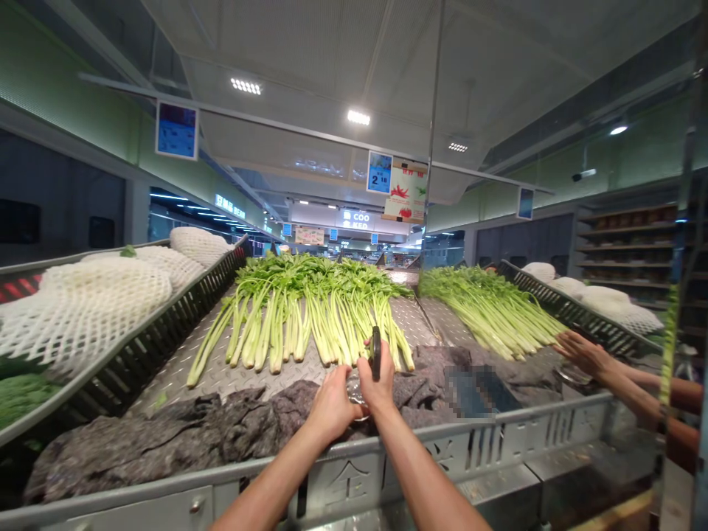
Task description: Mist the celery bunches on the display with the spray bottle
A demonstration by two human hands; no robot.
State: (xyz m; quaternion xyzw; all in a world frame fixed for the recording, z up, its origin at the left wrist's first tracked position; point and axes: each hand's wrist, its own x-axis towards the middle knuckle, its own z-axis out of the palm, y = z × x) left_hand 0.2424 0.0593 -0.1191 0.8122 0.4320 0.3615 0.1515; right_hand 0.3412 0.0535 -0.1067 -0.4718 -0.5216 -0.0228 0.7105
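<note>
My left hand (332,404) is closed around a clear, shiny, rounded thing (357,392), perhaps a roll of film or tape; my fingers hide much of it. Pressed close beside it, my right hand (380,383) grips a black, narrow, upright handle-like piece (377,354). Whether the black piece and the shiny thing are joined, I cannot tell. Just beyond both hands lies a wide row of celery (287,324), its cut stalk ends toward me and its leaves away. Dark grey crumpled cloth (221,420) runs under and beside my wrists.
A grey crate edge (343,479) crosses in front of me. On the left, a black slatted divider (188,317) borders produce in white foam nets (105,287) and broccoli (25,398). At right, a mirror (498,236) reflects celery and hands. A dark blue flat thing (503,398) is partly blurred.
</note>
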